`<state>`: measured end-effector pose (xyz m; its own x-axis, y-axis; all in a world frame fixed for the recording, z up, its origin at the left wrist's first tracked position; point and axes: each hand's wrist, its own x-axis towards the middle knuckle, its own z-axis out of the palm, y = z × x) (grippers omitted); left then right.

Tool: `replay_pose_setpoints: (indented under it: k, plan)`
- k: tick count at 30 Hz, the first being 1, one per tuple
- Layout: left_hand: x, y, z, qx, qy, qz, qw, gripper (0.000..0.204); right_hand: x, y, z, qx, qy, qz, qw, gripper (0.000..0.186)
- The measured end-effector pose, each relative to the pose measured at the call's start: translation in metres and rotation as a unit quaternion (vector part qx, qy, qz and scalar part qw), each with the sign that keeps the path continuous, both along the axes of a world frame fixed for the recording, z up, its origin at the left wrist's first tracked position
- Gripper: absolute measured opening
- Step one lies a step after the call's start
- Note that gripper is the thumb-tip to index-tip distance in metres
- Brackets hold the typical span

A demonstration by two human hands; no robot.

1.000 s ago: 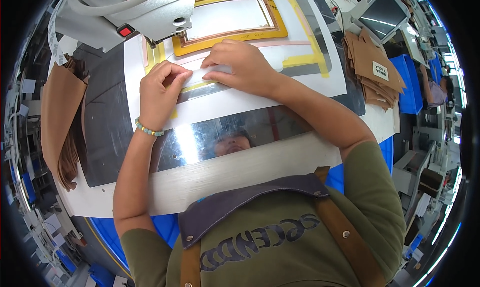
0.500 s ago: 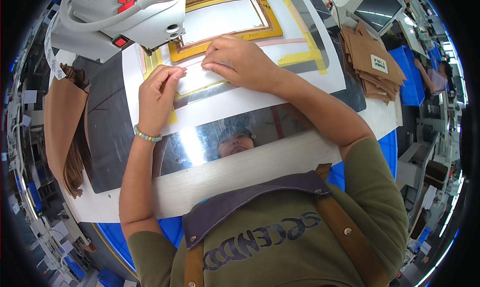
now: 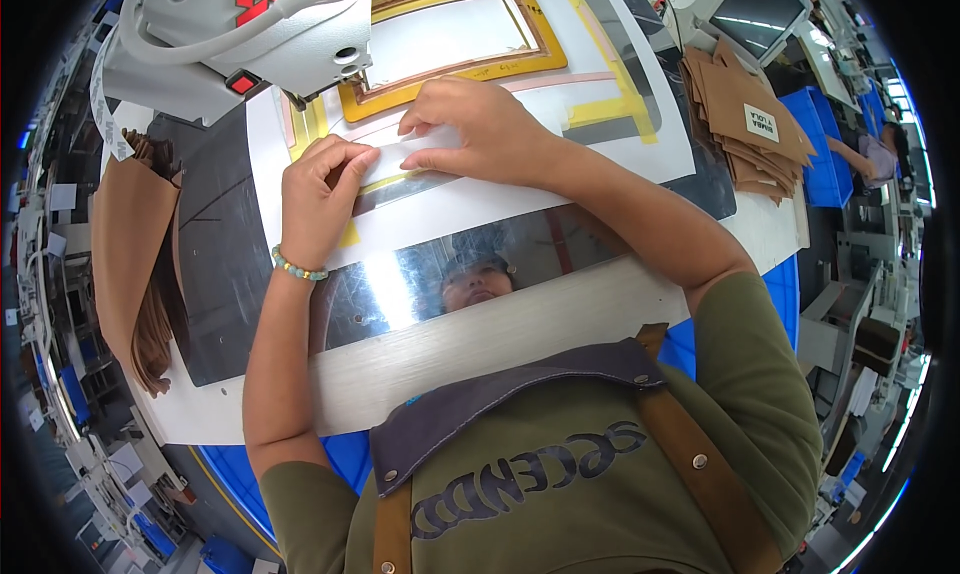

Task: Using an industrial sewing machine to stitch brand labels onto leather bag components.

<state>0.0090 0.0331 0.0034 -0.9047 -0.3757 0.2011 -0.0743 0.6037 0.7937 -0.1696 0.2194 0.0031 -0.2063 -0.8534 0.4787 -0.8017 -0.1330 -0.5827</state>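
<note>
Both bare hands worked low over a white sheet edged with yellow tape (image 3: pixel 640 166), just on the wearer's side of a yellow rectangular frame with a brown inner border (image 3: pixel 490 72). Step in hand, as judged: fine fingertip handling at the sheet's taped near part. Any next move would seem to call for small, level finger motion, clear of the frame's near edge.

Left hand (image 3: pixel 320 189): thumb and forefinger tips drawn together; whether anything sat between them could not be told. Right hand (image 3: pixel 480 129): thumb and forefinger a narrow gap apart, tips pointing at the left hand, with a small whitish patch (image 3: pixel 437 138) showing between. Could not tell whether the patch was a held piece or the sheet behind.

Position: the sheet lay flat beneath both hands, on a dark glossy plate (image 3: pixel 222 234). The frame rested beyond the fingertips. A pale grey machine head (image 3: pixel 290 49) stood beyond the left hand, near the frame's left end.
</note>
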Motion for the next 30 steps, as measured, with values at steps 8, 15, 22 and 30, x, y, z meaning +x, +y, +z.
replay_pose_setpoints:
  k: [8,15,22,30]
  plan:
    - [-0.001,0.003,0.000,-0.020,0.018,-0.011,1.000,0.017,-0.003,-0.001,-0.002,0.006,-0.005,-0.004,1.000,0.017]
    - [-0.006,0.006,0.005,-0.076,0.026,-0.017,0.997,0.026,-0.015,0.001,0.015,0.034,0.022,0.001,0.999,0.014]
    - [-0.005,0.002,0.003,-0.215,0.021,-0.061,0.975,0.039,-0.070,0.008,0.044,0.116,-0.193,-0.064,0.972,0.019]
    - [-0.008,0.002,0.007,-0.163,0.038,-0.056,0.984,0.025,-0.154,0.004,0.096,0.009,-0.043,-0.210,0.977,0.023]
